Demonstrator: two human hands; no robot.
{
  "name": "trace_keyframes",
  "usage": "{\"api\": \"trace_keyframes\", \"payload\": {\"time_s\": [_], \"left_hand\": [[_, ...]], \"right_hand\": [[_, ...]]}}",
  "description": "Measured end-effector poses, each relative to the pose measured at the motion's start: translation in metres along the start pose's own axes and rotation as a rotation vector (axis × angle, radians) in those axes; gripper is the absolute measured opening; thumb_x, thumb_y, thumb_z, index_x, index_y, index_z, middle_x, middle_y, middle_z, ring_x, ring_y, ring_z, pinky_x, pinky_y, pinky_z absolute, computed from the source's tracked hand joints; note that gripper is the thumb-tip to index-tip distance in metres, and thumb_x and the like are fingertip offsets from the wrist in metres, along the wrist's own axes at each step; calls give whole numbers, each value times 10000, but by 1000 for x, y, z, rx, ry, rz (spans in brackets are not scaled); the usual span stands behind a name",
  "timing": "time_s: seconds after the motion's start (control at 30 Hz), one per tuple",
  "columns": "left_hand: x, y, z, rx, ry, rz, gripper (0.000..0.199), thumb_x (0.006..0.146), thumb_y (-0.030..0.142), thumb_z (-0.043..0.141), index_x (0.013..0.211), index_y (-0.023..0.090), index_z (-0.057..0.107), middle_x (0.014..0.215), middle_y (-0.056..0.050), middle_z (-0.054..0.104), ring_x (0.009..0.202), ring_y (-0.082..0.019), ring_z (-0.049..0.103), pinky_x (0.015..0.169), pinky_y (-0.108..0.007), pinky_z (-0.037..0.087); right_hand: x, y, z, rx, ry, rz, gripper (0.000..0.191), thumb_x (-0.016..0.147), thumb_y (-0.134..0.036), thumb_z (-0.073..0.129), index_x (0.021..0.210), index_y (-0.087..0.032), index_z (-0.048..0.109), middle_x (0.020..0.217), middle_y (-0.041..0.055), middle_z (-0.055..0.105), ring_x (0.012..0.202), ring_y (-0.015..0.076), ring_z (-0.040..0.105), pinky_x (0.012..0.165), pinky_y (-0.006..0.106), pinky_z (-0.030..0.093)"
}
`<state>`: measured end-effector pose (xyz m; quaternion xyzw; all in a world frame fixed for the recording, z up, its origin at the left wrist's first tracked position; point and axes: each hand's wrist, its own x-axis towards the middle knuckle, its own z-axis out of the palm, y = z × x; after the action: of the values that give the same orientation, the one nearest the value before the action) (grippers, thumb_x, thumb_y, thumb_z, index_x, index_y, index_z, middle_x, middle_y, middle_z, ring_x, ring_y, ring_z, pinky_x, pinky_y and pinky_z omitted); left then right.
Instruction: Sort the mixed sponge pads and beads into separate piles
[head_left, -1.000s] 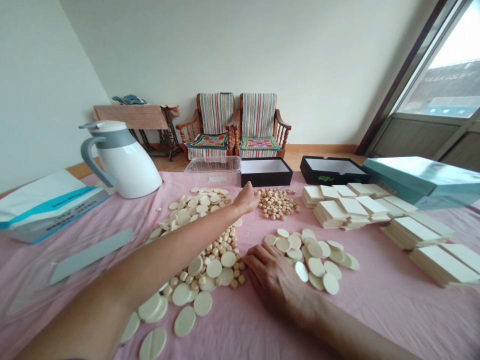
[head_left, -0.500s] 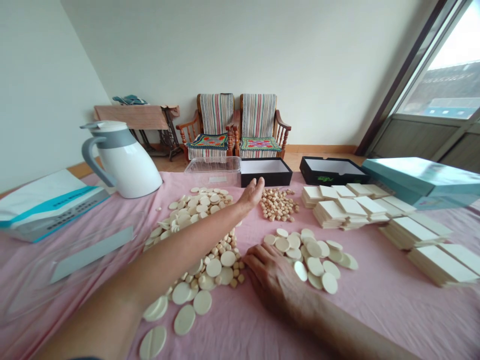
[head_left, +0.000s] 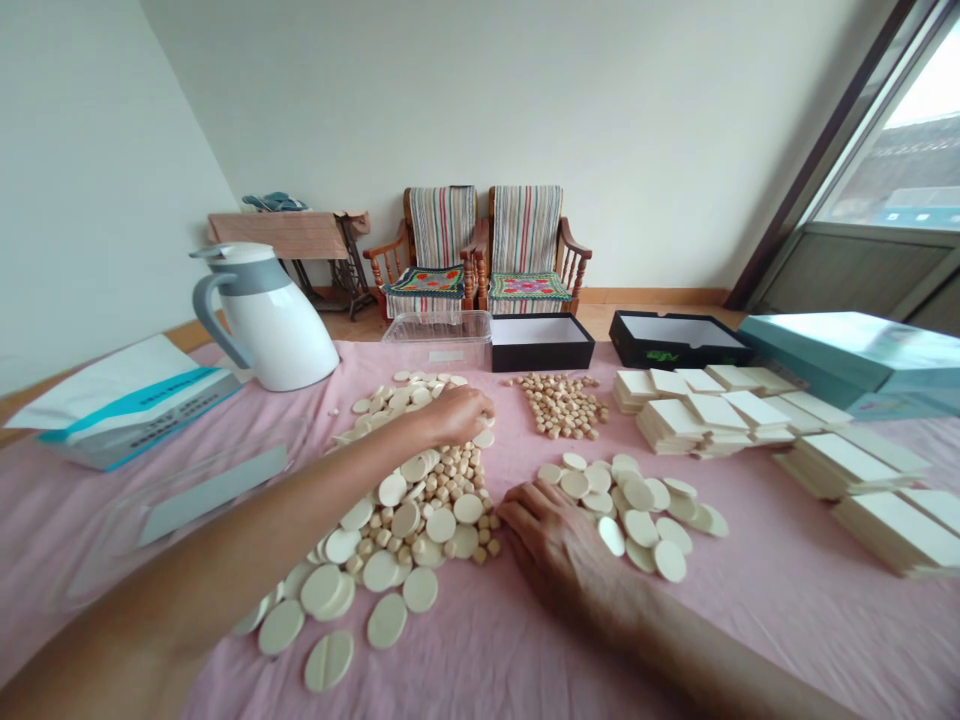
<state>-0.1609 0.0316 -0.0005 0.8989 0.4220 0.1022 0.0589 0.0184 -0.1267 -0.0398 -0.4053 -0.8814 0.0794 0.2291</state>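
Three groups stand apart on the pink cloth [head_left: 525, 650], one heap is mixed. Separated: small wooden blocks [head_left: 568, 408] in the far middle, loose round discs [head_left: 638, 493] right of center, rectangular tiles [head_left: 750, 412] in stacks on the far right and right. Mixed pile [head_left: 441, 525], left of center: pale discs plus many of the same small blocks, so I'd call this partway, with a good share of the blocks there not yet split out. Left grip [head_left: 459, 412] is over the far right part of that heap, fingers curled in; can't tell if anything is pinched. Right grip [head_left: 555, 535] is palm down on the cloth between the heap and the loose discs, fingertips beside the heap's right edge; can't tell if anything is under it. Far side, left to right: clear plastic container [head_left: 442, 338], black box [head_left: 541, 357], second black box [head_left: 626, 347], light blue box [head_left: 862, 360]. Jug [head_left: 285, 345] stands on the far left, well apart from the pieces.
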Motion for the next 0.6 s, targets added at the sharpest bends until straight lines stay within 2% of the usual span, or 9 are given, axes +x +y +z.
{"api": "trace_keyframes", "payload": {"time_s": [0.17,0.33,0.47,0.6], "left_hand": [[-8,-6,-7,38,-49,58,275,700,39,558,804,213,744,876,-32,750,873,-189,673,837,-262,457],[-20,0,-21,31,-25,87,334,717,12,526,926,183,724,965,-57,725,937,-190,643,851,-262,448],[-35,9,-30,-7,-81,154,200,715,46,586,767,189,717,812,-17,715,804,-156,642,777,-221,443],[-43,10,-28,-25,-101,160,199,709,48,599,777,192,718,819,-10,719,803,-150,642,761,-212,433]], "right_hand": [[-1,-1,-1,-4,-3,3,165,935,-106,443,907,-172,592,907,64,575,870,188,504,796,334,442],[-1,0,0,-7,21,-7,156,925,-101,460,899,-174,595,883,62,573,856,184,512,784,327,443],[-1,-1,-1,-17,8,-2,157,922,-96,458,885,-175,589,887,59,576,850,183,514,782,328,444],[-1,-1,0,-7,19,-5,160,922,-94,454,890,-176,588,887,60,573,841,181,509,770,325,443]]}}
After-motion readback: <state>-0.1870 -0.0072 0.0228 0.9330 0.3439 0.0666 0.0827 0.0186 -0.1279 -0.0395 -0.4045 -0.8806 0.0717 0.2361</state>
